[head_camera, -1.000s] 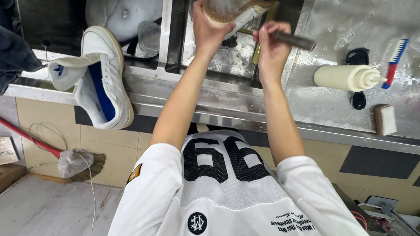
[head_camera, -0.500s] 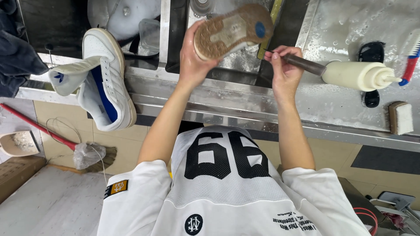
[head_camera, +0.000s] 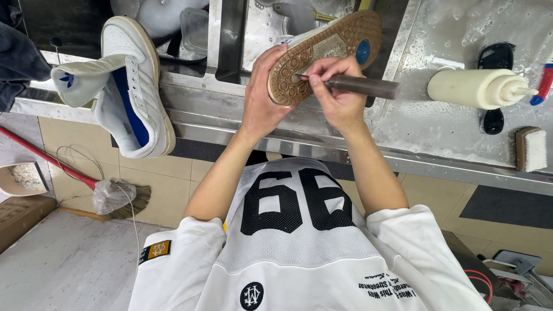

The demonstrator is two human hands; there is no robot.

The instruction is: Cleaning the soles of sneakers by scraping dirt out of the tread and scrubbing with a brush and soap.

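I see the wet stainless-steel counter (head_camera: 438, 132) and its sink, with a white high-top sneaker with blue lining (head_camera: 129, 92) lying on the edge at the left. Over the sink, my left hand (head_camera: 262, 98) grips a shoe with a tan gum-rubber sole (head_camera: 340, 43), sole up. My right hand (head_camera: 337, 95) is closed around a dark-handled pick tool (head_camera: 360, 86), its tip touching the tread.

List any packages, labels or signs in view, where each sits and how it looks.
Squeeze bottle: lying on the wet steel counter, right of the right hand; cream, nozzle cap.
Round blue label: on the tan sole of the shoe in the left hand.
Cardboard box: floor, far left; brown.
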